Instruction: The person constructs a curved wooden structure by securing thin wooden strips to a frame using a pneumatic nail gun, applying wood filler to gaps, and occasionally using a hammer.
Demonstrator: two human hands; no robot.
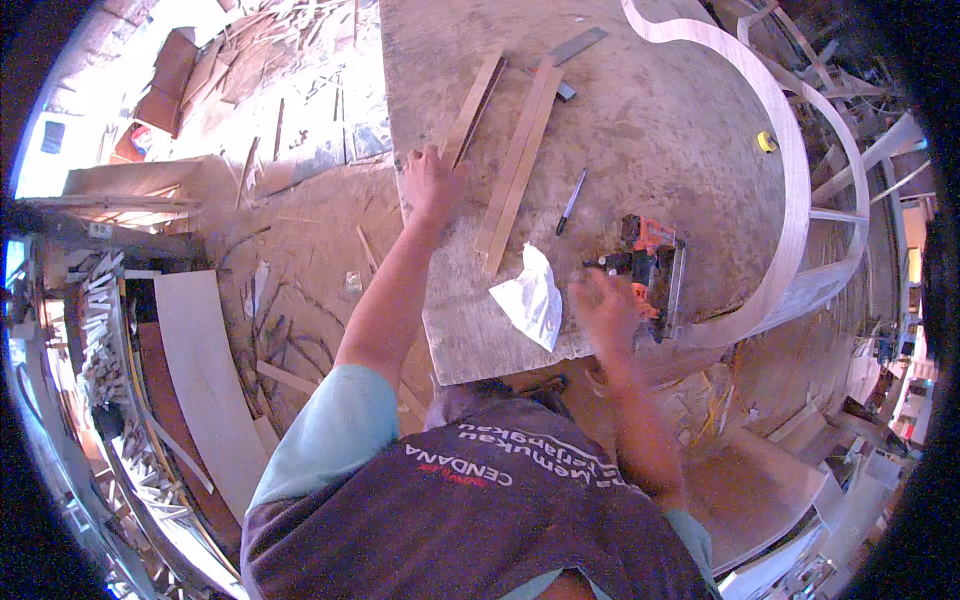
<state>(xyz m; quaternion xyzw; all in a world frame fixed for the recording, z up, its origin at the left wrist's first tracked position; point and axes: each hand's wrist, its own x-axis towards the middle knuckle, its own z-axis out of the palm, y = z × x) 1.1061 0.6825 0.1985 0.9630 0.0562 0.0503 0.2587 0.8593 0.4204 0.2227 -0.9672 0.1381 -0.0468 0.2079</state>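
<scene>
My left hand (432,188) is at the near end of a narrow wooden strip (474,108), its fingers closed round that end by the table's left edge. Right of it, two more wooden strips (520,165) lie side by side, slanting away. My right hand (605,308) is smeared by motion beside an orange and black nail gun (648,265); whether it touches the tool I cannot tell. Between my hands lie a crumpled white bag (532,298) and a pen (572,200). A grey metal piece (578,46) sits near the strips' far ends.
The worn wooden table (690,130) carries a large curved wooden frame (795,180) along its right side. A yellow tape measure (767,142) lies inside that curve. Scrap wood and cables (295,345) litter the floor at left, near leaning boards (205,370).
</scene>
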